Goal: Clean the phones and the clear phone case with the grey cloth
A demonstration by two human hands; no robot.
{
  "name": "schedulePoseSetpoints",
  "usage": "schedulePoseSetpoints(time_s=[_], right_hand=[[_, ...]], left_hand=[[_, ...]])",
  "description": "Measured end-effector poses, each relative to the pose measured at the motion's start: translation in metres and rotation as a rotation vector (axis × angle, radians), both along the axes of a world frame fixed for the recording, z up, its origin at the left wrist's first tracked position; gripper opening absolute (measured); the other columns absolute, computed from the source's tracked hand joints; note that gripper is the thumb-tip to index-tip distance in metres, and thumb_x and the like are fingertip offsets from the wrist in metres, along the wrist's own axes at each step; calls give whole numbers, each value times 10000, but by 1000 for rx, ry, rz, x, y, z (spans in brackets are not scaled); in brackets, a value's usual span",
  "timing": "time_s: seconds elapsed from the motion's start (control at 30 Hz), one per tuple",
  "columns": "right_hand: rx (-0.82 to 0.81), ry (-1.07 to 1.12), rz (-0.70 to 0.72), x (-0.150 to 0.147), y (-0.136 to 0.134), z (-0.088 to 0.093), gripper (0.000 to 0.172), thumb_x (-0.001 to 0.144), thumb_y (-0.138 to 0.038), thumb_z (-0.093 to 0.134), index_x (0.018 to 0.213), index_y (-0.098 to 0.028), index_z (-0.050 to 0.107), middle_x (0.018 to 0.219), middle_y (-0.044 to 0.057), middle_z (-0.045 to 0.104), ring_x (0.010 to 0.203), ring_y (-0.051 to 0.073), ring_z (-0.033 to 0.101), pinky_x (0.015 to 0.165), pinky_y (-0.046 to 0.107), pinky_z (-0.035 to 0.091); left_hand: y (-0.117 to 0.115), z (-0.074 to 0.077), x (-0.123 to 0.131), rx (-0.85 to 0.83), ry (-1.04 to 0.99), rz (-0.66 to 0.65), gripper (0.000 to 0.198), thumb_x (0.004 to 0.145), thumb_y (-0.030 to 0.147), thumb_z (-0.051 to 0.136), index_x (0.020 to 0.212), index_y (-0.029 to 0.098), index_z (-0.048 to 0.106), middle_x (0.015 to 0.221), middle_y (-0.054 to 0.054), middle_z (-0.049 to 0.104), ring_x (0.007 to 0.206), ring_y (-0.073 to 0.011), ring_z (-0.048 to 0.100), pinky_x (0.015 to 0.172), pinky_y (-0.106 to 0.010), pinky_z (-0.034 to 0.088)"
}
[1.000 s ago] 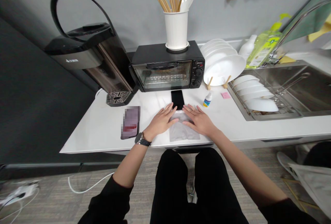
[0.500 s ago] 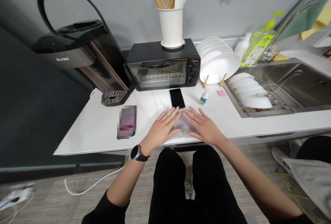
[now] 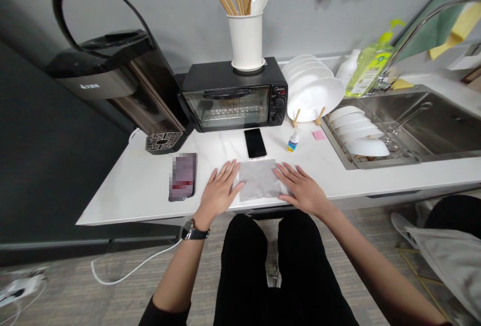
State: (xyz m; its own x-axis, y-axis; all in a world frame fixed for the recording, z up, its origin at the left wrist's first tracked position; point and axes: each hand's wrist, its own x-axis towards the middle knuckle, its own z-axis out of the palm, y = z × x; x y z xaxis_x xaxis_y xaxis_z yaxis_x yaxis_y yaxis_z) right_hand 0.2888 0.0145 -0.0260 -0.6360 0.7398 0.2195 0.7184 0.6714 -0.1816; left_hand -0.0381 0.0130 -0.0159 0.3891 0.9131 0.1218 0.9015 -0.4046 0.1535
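Note:
A thin greyish cloth or wipe (image 3: 259,180) lies spread flat near the counter's front edge. My left hand (image 3: 221,189) rests flat at its left edge, fingers out and holding nothing. At the opposite edge lies my right hand (image 3: 300,186), palm down with its fingers spread. Just beyond the cloth is a black-screened phone (image 3: 255,143). A small white dropper bottle (image 3: 293,141) with a blue and yellow label stands upright past my right fingers. Left of my left hand lies a dark purple object (image 3: 184,176), partly blurred out.
Along the back stand a drink dispenser (image 3: 131,85), a toaster oven (image 3: 229,103) topped by a chopstick holder (image 3: 246,40), and white plates (image 3: 315,96) in a rack. Bowls (image 3: 366,146) sit beside the sink (image 3: 443,125). A pink sticky note (image 3: 318,135) lies near the bottle.
My hands have moved apart from the middle, the left one outward to the left most of all. The greyish cloth between them is now uncovered and lies flat.

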Motion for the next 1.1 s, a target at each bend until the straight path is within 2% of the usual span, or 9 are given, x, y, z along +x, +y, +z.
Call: schedulePoseSetpoints(time_s=[0.1, 0.17, 0.3, 0.4, 0.57, 0.7, 0.77, 0.9, 1.1], right_hand=[[-26, 60, -20, 1, 1, -2, 768, 1033, -584, 480, 1667, -246, 208, 1694, 115, 298, 1572, 317, 279, 1255, 576, 303], [-63, 171, -72, 2, 1, -4, 683, 1045, -552, 470, 1636, -247, 314, 1677, 112, 352, 1549, 312, 339, 1246, 559, 337], [-97, 610, -360, 6, 8, -8, 437, 1049, -503, 477, 1369, -241, 618, 1347, 123, 690, 1235, 290, 666, 1068, 511, 543], [38, 811, -514, 10, 29, -8, 460, 997, -539, 554, 1340, -235, 595, 1305, 137, 674, 1179, 311, 665, 1000, 553, 565], [154, 845, -530, 5, 87, -5, 772, 899, -610, 668, 1502, -204, 407, 1498, 198, 529, 1344, 358, 556, 1112, 609, 455], [-9, 1001, -491, -9, 113, 2, 494, 960, -619, 560, 1223, -203, 601, 1182, 134, 717, 1089, 282, 685, 975, 484, 559], [-102, 1103, -447, -15, 111, 5, 417, 999, -606, 487, 1085, -219, 617, 975, 77, 722, 911, 230, 697, 848, 400, 587], [-262, 1283, -342, -11, 86, 7, 314, 1001, -561, 507, 1111, -271, 552, 851, -10, 615, 728, 170, 636, 690, 307, 554], [-503, 1198, -284, 7, 48, -4, 308, 925, -500, 673, 985, -280, 466, 822, -47, 604, 670, 144, 586, 671, 287, 526]], left_hand=[[0, -2, 2, 6, -3, 31, 780, 1064, 593, 298, 1674, 267, -63, 1726, -73, 220, 1603, -281, 215, 1279, -582, 248], [0, -3, 2, 8, 6, 37, 786, 1060, 605, 301, 1673, 276, -65, 1733, -68, 196, 1607, -289, 198, 1279, -597, 236], [0, -4, 3, -1, 12, 43, 763, 1055, 619, 300, 1679, 291, 9, 1737, -68, 179, 1610, -291, 188, 1279, -607, 225], [-1, -3, 3, -7, 1, 37, 759, 1052, 628, 306, 1680, 291, 48, 1737, -77, 184, 1607, -299, 199, 1276, -605, 232], [-1, -2, 3, -5, -1, 36, 749, 1056, 621, 301, 1680, 283, 62, 1738, -82, 189, 1608, -297, 195, 1273, -594, 239], [-2, -1, 3, -14, -1, 36, 736, 1058, 620, 284, 1679, 289, 71, 1739, -70, 189, 1611, -291, 181, 1274, -593, 241], [-2, -1, 3, -16, -5, 37, 734, 1058, 620, 287, 1679, 294, 71, 1737, -70, 195, 1610, -292, 186, 1275, -596, 237], [-2, 0, 3, -19, -10, 39, 738, 1055, 630, 286, 1678, 299, 72, 1738, -65, 192, 1611, -289, 185, 1279, -596, 226], [-2, 0, 3, -17, -9, 40, 730, 1056, 625, 284, 1678, 308, 70, 1737, -66, 197, 1606, -284, 205, 1283, -588, 220]])
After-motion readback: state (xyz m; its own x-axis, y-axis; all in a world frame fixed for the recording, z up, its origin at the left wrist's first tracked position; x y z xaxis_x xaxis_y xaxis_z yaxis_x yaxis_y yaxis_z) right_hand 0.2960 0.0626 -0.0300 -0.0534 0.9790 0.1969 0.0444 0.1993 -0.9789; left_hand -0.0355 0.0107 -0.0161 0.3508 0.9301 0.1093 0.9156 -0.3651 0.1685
